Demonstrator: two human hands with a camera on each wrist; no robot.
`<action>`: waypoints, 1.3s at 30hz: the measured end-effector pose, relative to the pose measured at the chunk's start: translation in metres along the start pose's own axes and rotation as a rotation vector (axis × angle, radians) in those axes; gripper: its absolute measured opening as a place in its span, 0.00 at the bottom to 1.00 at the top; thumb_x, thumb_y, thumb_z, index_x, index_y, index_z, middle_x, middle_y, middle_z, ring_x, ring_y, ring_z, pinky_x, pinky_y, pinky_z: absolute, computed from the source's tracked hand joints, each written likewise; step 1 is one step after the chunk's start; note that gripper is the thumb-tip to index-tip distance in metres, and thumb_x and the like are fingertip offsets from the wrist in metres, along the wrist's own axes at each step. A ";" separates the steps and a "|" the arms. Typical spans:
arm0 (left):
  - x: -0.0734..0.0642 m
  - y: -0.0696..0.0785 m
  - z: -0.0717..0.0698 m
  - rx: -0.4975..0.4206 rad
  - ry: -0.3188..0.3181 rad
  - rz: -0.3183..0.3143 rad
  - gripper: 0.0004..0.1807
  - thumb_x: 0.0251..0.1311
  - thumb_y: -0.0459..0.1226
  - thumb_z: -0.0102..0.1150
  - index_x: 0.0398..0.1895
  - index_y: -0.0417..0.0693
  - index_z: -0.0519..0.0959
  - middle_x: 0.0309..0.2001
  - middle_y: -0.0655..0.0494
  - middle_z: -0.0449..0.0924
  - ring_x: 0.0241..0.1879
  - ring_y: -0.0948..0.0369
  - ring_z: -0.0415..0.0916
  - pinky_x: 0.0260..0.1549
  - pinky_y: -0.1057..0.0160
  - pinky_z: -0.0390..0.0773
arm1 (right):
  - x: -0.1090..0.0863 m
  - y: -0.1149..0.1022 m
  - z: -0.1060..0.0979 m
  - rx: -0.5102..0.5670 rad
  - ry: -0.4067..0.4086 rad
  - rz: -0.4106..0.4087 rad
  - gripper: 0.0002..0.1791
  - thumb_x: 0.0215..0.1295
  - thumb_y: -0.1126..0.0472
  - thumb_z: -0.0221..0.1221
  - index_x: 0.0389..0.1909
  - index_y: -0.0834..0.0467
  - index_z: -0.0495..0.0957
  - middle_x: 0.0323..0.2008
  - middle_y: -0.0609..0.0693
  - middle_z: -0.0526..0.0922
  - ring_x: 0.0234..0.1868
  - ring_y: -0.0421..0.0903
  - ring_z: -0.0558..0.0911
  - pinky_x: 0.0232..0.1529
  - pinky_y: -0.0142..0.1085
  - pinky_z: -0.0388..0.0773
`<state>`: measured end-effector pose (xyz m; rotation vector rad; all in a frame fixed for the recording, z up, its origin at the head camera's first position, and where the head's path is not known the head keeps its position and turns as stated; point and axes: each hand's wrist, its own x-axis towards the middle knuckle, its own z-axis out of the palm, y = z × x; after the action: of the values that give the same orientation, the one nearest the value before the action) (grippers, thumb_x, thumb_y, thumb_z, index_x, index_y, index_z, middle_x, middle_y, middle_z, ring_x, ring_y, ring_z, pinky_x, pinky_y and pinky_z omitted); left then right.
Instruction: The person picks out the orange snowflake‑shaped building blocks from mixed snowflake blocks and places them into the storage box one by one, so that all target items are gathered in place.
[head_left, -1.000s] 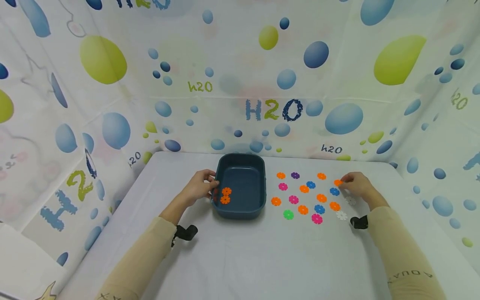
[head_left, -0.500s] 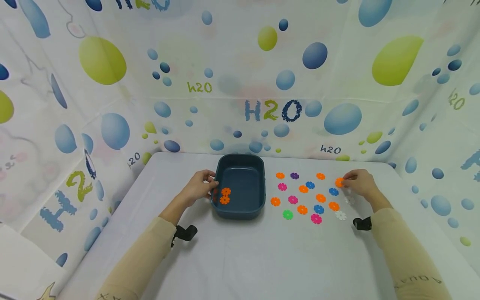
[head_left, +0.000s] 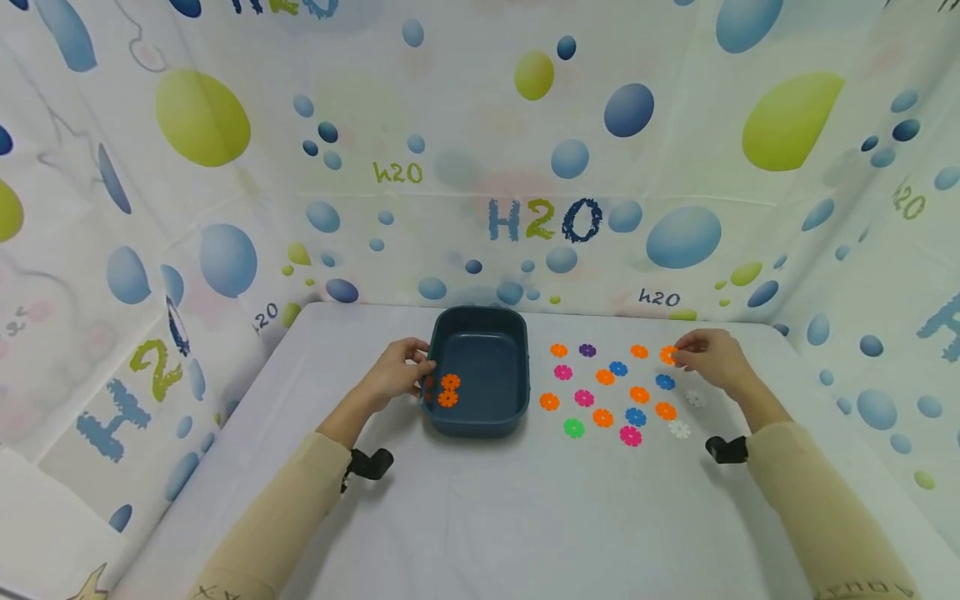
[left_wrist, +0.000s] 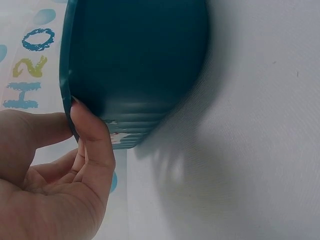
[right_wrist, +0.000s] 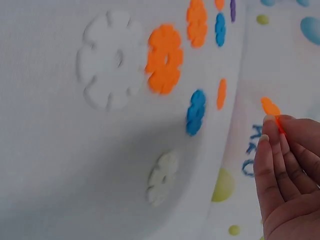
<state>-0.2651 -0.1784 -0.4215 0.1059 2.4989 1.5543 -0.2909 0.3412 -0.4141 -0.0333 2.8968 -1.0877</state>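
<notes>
My left hand [head_left: 393,371] pinches the left rim of a dark blue-teal plastic bin [head_left: 480,429]; in the left wrist view thumb and fingers meet over the bin's edge [left_wrist: 66,60]. Inside the bin, by its left wall, lie two orange flower-shaped discs [head_left: 449,390]. Over at the right, my right hand [head_left: 712,358] pinches an orange flower-shaped disc [head_left: 667,355] between thumb and fingertips. The right wrist view shows this orange disc [right_wrist: 270,106] held above the cloth, partly covered by the fingers. Below that hand lie a blue disc [head_left: 664,382] and a white disc [head_left: 696,399].
Several more flower discs in orange, pink, blue, purple, green and white lie spread between bin and right hand, among them a green one [head_left: 573,427] and a purple one [head_left: 587,350]. A white cloth [head_left: 480,517] covers the table. A patterned curtain [head_left: 450,108] hangs behind.
The right hand has picked the orange disc up off the cloth and moved it slightly up and to the left. The left hand keeps its hold on the bin's rim.
</notes>
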 end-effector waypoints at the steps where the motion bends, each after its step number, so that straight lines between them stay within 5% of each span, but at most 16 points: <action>1: 0.001 0.000 0.000 0.001 0.001 0.002 0.23 0.74 0.32 0.55 0.67 0.30 0.67 0.42 0.45 0.72 0.35 0.55 0.75 0.29 0.62 0.86 | 0.000 -0.003 0.001 -0.002 0.003 -0.015 0.16 0.77 0.59 0.57 0.55 0.68 0.76 0.47 0.65 0.84 0.45 0.57 0.84 0.53 0.47 0.83; 12: 0.000 -0.003 0.001 0.005 0.001 -0.001 0.23 0.74 0.32 0.55 0.67 0.31 0.67 0.43 0.43 0.72 0.36 0.54 0.75 0.31 0.62 0.86 | -0.012 -0.052 0.017 0.063 -0.036 -0.168 0.13 0.76 0.62 0.58 0.53 0.67 0.77 0.45 0.62 0.86 0.47 0.62 0.84 0.51 0.46 0.84; 25: -0.001 0.001 0.000 0.000 0.002 0.004 0.22 0.75 0.32 0.54 0.67 0.30 0.67 0.43 0.43 0.72 0.36 0.55 0.74 0.30 0.63 0.86 | -0.023 -0.116 0.046 0.133 -0.121 -0.341 0.07 0.71 0.66 0.62 0.46 0.65 0.81 0.40 0.58 0.86 0.39 0.52 0.86 0.44 0.39 0.86; 39: -0.001 0.000 0.000 0.005 0.007 0.006 0.22 0.75 0.32 0.54 0.66 0.31 0.68 0.43 0.43 0.72 0.36 0.55 0.75 0.30 0.63 0.86 | -0.021 -0.165 0.097 0.225 -0.207 -0.409 0.07 0.70 0.66 0.64 0.45 0.63 0.82 0.39 0.55 0.86 0.38 0.48 0.87 0.45 0.37 0.86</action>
<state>-0.2637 -0.1785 -0.4216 0.1093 2.5107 1.5532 -0.2645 0.1536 -0.3777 -0.7098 2.6261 -1.3653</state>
